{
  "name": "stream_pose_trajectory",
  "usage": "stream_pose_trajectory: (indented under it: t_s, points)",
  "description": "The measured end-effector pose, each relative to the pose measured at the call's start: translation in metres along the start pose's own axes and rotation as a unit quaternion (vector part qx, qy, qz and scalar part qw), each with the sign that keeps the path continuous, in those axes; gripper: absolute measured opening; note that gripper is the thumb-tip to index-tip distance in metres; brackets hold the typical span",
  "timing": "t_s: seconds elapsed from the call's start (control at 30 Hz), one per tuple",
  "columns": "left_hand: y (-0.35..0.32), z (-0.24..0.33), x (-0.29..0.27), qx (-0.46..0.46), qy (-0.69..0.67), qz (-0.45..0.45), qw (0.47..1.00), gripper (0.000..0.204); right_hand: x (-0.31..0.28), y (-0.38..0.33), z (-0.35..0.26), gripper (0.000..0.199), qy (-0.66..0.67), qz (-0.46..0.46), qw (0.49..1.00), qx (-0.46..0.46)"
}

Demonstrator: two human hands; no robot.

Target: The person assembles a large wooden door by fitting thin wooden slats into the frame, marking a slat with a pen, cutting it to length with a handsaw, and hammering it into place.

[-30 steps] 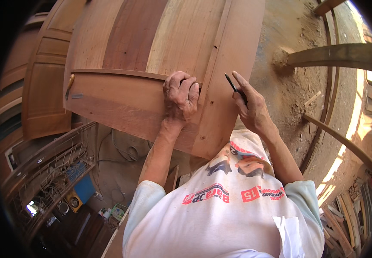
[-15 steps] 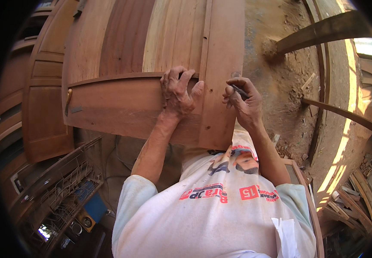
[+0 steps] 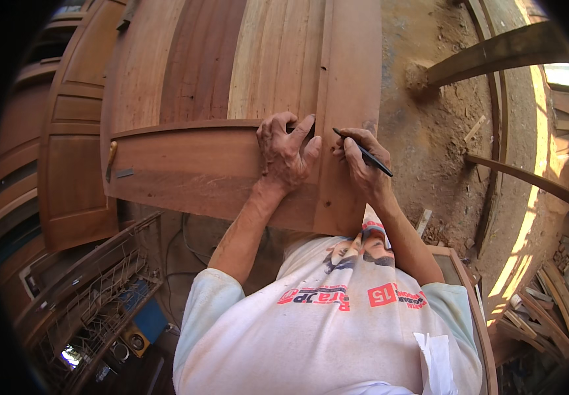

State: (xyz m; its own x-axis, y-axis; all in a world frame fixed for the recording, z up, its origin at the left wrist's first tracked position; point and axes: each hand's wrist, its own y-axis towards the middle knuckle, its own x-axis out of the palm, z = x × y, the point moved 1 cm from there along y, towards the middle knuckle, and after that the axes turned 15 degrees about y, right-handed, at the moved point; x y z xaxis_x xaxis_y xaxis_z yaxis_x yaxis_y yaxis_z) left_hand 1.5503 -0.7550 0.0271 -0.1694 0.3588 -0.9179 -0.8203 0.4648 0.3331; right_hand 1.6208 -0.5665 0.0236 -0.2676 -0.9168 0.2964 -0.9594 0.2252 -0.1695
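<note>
A large panelled wooden door point(image 3: 212, 161) lies in front of me, with a broad stile along its right side. My left hand point(image 3: 285, 153) rests at the corner where the lower rail meets that stile. Its bent fingers hook over a thin wooden strip point(image 3: 185, 125) along the rail's upper edge, with the thumb on the near side; the fingertips are partly hidden. In my right hand point(image 3: 366, 161) is a slim black pencil point(image 3: 375, 160), gripped between thumb and fingers. It slants over the stile, its upper end near the inner edge of the stile.
A yellow-handled tool point(image 3: 111, 158) and a small grey metal piece point(image 3: 124, 173) lie on the rail's left end. Other doors point(image 3: 79, 184) lean at the left, above a wire rack point(image 3: 93, 299). Curved timbers point(image 3: 495, 56) cross the dirt floor at right, near scrap wood point(image 3: 554, 303).
My right hand has moved left and turned, bringing the pencil over the stile and showing more of its length. My left hand keeps its place on the door. The whole view has shifted slightly.
</note>
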Motion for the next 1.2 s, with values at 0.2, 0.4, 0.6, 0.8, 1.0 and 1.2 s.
stream_pose_trajectory:
  t_s: [0.2,0.4,0.6,0.8,1.0,1.2]
  points:
    - [0.001,-0.002,0.0,0.0,-0.01,-0.007,1.0,0.049,0.01,0.002,-0.002,0.018,-0.034,0.028,0.999,0.006]
    - [0.001,-0.003,0.0,0.003,-0.006,-0.015,1.0,0.052,0.012,0.002,0.001,0.017,0.009,0.042,0.999,0.021]
    - [0.001,-0.004,0.001,0.003,-0.007,-0.026,1.0,0.053,0.014,0.003,0.0,0.017,0.039,0.048,0.997,0.041]
    - [0.002,-0.004,0.001,0.0,-0.006,-0.036,0.999,0.054,0.015,0.004,0.002,0.018,0.063,0.056,0.996,0.024]
    - [0.003,-0.003,-0.002,0.004,-0.01,-0.048,0.999,0.058,0.014,0.005,0.0,0.017,0.081,0.047,0.995,0.043]
    - [0.004,-0.001,-0.005,0.002,-0.021,-0.065,0.998,0.068,0.012,0.006,-0.002,0.018,0.023,0.051,0.997,0.046]
